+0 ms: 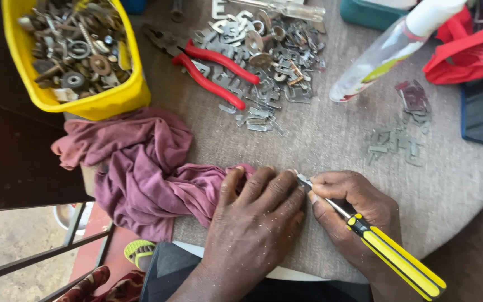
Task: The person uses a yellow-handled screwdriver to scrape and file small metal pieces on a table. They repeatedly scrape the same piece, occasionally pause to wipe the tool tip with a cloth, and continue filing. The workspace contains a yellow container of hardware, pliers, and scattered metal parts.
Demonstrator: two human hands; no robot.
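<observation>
Your right hand (353, 210) grips the screwdriver (389, 251) by the shaft, tip at a small metal piece (303, 180) pinned under your left hand's (255, 215) flat fingertips. Piece looks stiff, light, probably slippery; press near its edge.

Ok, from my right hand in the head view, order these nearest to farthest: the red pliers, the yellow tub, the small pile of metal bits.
From the right hand:
1. Small pile of metal bits, just above it.
2. Red pliers, up and to the left.
3. Yellow tub, far upper left.
</observation>
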